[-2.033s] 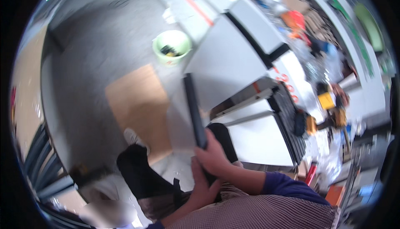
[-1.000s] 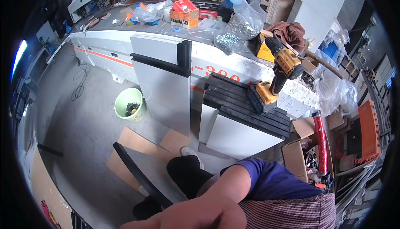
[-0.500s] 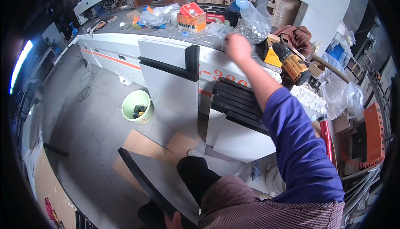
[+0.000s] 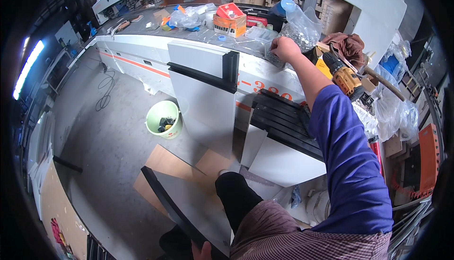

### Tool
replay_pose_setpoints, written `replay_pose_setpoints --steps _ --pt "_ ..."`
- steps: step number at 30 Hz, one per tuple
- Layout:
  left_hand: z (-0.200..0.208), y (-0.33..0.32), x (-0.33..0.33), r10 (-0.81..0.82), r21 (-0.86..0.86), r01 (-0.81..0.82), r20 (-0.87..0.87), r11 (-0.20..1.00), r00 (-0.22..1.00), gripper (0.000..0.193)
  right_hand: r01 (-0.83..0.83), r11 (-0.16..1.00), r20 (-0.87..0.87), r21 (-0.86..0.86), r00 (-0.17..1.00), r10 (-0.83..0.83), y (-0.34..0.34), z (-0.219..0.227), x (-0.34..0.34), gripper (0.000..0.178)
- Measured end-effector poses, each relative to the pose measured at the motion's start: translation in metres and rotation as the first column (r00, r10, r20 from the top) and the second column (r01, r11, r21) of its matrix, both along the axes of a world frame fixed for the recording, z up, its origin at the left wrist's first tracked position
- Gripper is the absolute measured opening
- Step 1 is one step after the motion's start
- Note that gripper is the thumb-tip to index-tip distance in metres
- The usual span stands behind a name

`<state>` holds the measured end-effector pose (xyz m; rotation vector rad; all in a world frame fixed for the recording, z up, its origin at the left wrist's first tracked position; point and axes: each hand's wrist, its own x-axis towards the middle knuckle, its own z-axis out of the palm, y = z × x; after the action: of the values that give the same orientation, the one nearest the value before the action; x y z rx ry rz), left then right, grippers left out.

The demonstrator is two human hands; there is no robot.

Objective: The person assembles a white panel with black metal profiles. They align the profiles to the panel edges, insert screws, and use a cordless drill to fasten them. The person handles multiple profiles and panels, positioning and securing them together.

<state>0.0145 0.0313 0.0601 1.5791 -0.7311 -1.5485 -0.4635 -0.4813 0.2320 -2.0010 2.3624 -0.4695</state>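
Note:
Down at the lower edge, my left hand [image 4: 202, 251] grips the black edge of a grey-white panel [image 4: 185, 196] that stands tilted against my legs. My right hand [image 4: 285, 49] is stretched out over the edge of the machine bed, its fingers drawn together and pointing down. What they hold, if anything, is hidden. Beside that hand lie a clear plastic bag [image 4: 302, 29] of small metal-looking pieces and a clear plastic container [image 4: 261, 34]. A yellow and black cordless drill [image 4: 346, 79] rests right of my right forearm.
White panels with black edging [image 4: 203, 104] lean on the machine, next to a black-edged stack [image 4: 286, 123]. A pale green bucket [image 4: 163, 120] stands on the floor near brown boards [image 4: 165, 158]. An orange box [image 4: 230, 25] sits on the machine bed [image 4: 189, 34]. A wooden-handled tool [image 4: 385, 83] lies at right.
My right hand has turned fingers-down and come closer to the bag of small pieces. The view has shifted, moving the scene rightward. My left hand stays on the panel's edge.

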Motion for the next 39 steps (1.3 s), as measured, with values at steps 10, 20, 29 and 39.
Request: replay_pose_setpoints --steps 10,20,29,39 --pt "-0.007 0.001 -0.001 0.026 -0.031 -0.026 0.012 0.999 1.000 0.070 0.036 0.984 0.199 -0.174 0.980 -0.001 -0.013 -0.004 -0.025 0.012" --pt "0.005 -0.004 -0.002 0.005 -0.027 -0.004 0.028 1.000 1.000 0.066 0.018 0.963 0.605 -0.267 0.781 0.154 -0.017 -0.011 -0.047 0.012" --pt "0.024 -0.011 -0.014 0.038 -0.123 -0.048 -0.081 0.991 0.996 0.064 -0.184 0.973 0.976 -0.142 0.137 0.168 0.036 0.043 0.028 0.012" --pt "0.032 -0.016 -0.019 -0.037 -0.164 0.035 -0.008 0.986 0.999 0.061 -0.547 0.753 0.930 -0.366 -0.192 0.312 0.118 0.080 0.076 0.021"
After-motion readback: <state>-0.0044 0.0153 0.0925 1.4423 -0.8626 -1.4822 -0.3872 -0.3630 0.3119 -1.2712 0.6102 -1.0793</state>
